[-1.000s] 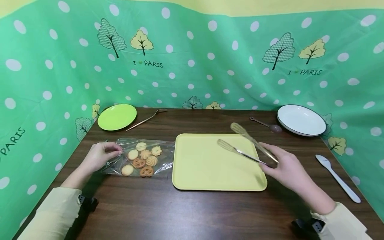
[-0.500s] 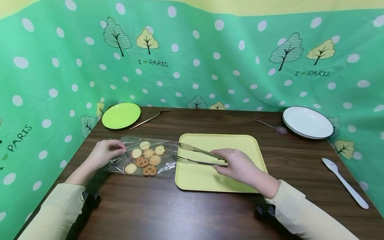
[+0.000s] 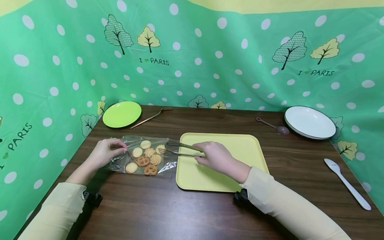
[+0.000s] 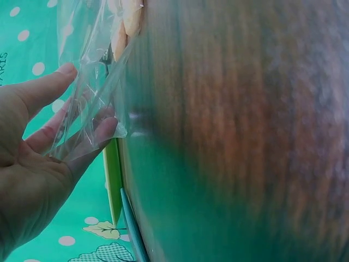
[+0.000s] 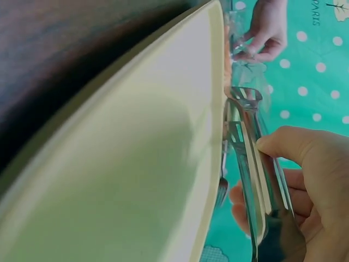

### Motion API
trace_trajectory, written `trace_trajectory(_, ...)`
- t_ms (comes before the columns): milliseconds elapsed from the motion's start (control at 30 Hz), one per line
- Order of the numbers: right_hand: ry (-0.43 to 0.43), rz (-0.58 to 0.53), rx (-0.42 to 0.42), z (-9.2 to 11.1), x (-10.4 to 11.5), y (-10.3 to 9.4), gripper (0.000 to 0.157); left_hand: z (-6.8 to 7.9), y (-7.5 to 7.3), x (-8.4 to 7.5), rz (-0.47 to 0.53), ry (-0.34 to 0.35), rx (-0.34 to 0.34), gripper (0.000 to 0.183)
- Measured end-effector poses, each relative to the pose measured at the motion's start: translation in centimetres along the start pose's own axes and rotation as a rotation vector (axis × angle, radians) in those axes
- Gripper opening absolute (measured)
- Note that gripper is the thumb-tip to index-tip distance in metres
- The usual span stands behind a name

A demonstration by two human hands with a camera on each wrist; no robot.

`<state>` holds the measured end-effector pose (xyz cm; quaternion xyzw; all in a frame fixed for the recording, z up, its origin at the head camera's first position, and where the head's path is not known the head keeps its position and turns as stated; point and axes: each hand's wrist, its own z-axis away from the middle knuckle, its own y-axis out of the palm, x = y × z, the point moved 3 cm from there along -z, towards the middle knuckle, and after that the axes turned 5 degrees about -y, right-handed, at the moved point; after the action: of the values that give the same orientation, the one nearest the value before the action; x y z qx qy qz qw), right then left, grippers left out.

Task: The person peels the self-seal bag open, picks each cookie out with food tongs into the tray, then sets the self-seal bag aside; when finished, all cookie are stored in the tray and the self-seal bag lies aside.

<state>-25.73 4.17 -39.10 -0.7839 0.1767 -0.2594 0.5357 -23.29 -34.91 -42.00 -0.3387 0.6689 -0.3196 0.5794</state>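
Observation:
On the table lies a clear plastic bag (image 3: 170, 165) of cookies, among them pretzel-shaped ones (image 3: 143, 161) and round ones. My left hand (image 3: 103, 154) holds the bag at its left end; in the left wrist view the film (image 4: 90, 109) lies between thumb and fingers. Metal tongs (image 3: 186, 146) are gripped in my right hand (image 3: 217, 158), which is over the tray. Their fork-like tips reach the bag's right end, near a flower-shaped cookie; whether they are inside the film I cannot tell. The right wrist view shows the tongs' arms (image 5: 244, 174) spread apart.
A yellow tray (image 3: 222, 181) sits right of the bag. Behind the bag are a green plate (image 3: 121, 114) and a fork (image 3: 150, 118). A spoon (image 3: 282, 130) and a white dish (image 3: 309, 122) stand back right, a white knife (image 3: 348, 185) at the right edge.
My right hand has moved left across the tray, bringing the tongs from its right side to the bag's right end. My left hand keeps its hold on the bag.

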Motion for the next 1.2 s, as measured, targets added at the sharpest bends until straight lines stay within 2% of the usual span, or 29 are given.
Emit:
trace_trajectory(233,0.007,-0.024,0.047,-1.4,0.2,1.0,0.039,-0.1,-0.1,-0.1,0.013,-0.008,0.011,0.012)
trace_trajectory(733,0.005,-0.006,0.031,-2.1,0.5,1.7,0.036,-0.1,0.0,-0.2,0.023,-0.012,0.007,0.008)
trace_trajectory(967,0.014,-0.001,-0.002,-1.7,0.6,1.4,0.035,0.0,0.0,-0.2,-0.005,-0.037,0.012,0.01)
trace_trajectory(1200,0.036,-0.038,-0.033,0.1,-0.1,0.0,0.036,0.1,0.0,-0.3,-0.011,-0.046,0.012,0.009)
